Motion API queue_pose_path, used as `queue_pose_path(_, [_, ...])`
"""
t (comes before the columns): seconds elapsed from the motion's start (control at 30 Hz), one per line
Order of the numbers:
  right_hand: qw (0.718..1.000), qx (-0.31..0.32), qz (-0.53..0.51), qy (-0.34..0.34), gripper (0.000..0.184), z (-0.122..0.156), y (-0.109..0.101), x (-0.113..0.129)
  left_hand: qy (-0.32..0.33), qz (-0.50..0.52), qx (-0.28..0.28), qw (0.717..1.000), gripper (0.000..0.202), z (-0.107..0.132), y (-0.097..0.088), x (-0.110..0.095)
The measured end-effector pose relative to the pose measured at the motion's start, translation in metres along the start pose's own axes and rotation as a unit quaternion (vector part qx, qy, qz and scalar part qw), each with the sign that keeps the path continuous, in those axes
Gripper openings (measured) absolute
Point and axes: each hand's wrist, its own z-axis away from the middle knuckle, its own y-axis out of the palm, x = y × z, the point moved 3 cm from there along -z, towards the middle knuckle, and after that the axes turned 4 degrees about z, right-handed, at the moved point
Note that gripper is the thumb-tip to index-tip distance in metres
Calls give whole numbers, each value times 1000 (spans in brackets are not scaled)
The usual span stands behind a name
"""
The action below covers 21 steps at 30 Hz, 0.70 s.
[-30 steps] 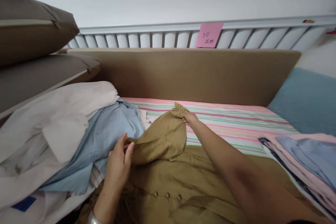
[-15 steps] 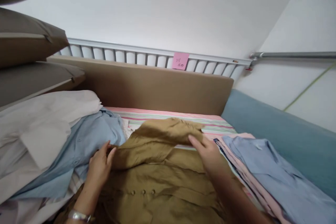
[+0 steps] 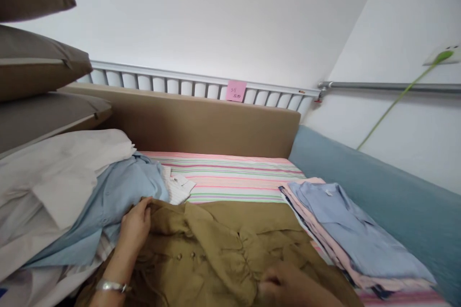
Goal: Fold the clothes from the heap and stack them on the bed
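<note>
An olive-brown garment point(image 3: 212, 244) with a row of buttons lies spread before me. One gathered sleeve point(image 3: 216, 249) is folded down across its front. My left hand point(image 3: 136, 225), a silver bracelet on its wrist, pinches the garment's upper left edge. Low on the garment, my right hand point(image 3: 284, 283) is somewhat blurred, its fingers curled closed by the end of the sleeve. Its fingertips are partly hidden, but they appear to hold the cloth there.
At left, a pile holds a white garment point(image 3: 68, 168) and a light blue shirt point(image 3: 118, 192), below stacked brown cushions point(image 3: 43, 53). Folded clothes with a blue shirt point(image 3: 353, 230) on top lie right. A striped sheet point(image 3: 230, 172) meets a brown board point(image 3: 201, 120) and a teal panel point(image 3: 378, 177).
My right hand has come down toward me, and the raised sleeve now lies across the garment's front. My left hand stays at the left edge. The view has shifted slightly right.
</note>
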Motion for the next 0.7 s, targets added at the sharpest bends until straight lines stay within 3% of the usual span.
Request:
queue_pose_path(0.1, [991,-118,59,19,25,-14,-35,-1,21,61,-37,997,42,0,-7,-11])
queue_pose_path(0.17, [984,-167,42,34,25,-34,-45,-5,29,96,-41,994,40,1,-6,-14])
queue_pose_path(0.23, [982,-175,40,56,34,-58,-41,-12,23,97,-13,995,39,2,-1,-14])
queue_pose_path(0.33, [986,-130,85,58,60,-85,-19,-23,14,33,37,999,39,3,5,-10])
queue_pose_path(0.4, [987,-105,116,48,64,-93,-5,-25,10,-13,54,998,40,4,4,-8])
queue_pose_path(0.53, [978,-116,168,42,54,-95,3,-22,-11,-59,85,995,53,4,1,-5])
queue_pose_path(0.7, [973,-128,183,60,17,-86,-13,-12,-16,-85,95,992,58,5,2,-4])
